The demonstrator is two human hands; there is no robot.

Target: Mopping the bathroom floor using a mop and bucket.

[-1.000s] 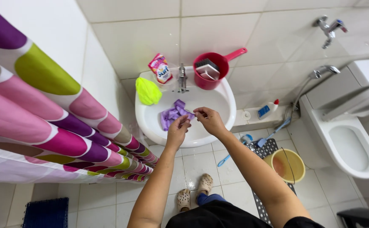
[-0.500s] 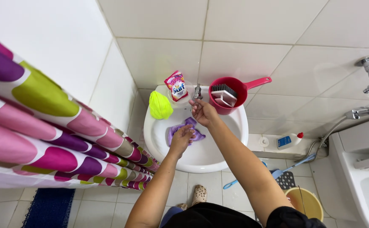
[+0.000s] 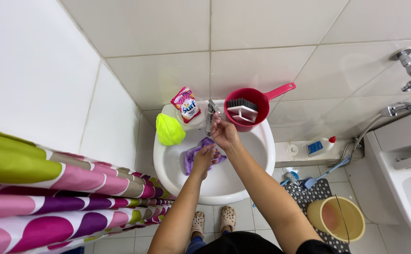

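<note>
1. Pressing down into the white basin (image 3: 262, 162), the left hand (image 3: 203, 159) lies on a purple cloth (image 3: 192, 157) that sits bunched toward the left of the bowl, below the tap (image 3: 210, 114).
2. The left grip looks half closed, fingers curled over the cloth's upper folds and bearing on it; whether it truly pinches the fabric I cannot tell.
3. The right hand (image 3: 223, 133) is raised to the tap, fingers bent near its spout; whether that grip is shut on the metal or only touching it I cannot tell.
4. The cloth looks thin, soft and limp. If wet it would likely be heavier, cling to the porcelain and slide easily. The gathered middle seems the surest place to take hold, since a corner would only trail.
5. On the rim behind stand a red dipper (image 3: 245, 107) holding a scrubbing brush (image 3: 241, 109), a pink detergent sachet (image 3: 185, 104) and a yellow-green cap-like thing (image 3: 169, 130).
6. A spotted shower curtain (image 3: 64, 197) hangs at the left; a yellow bucket (image 3: 336, 218) stands on the floor at the right.
</note>
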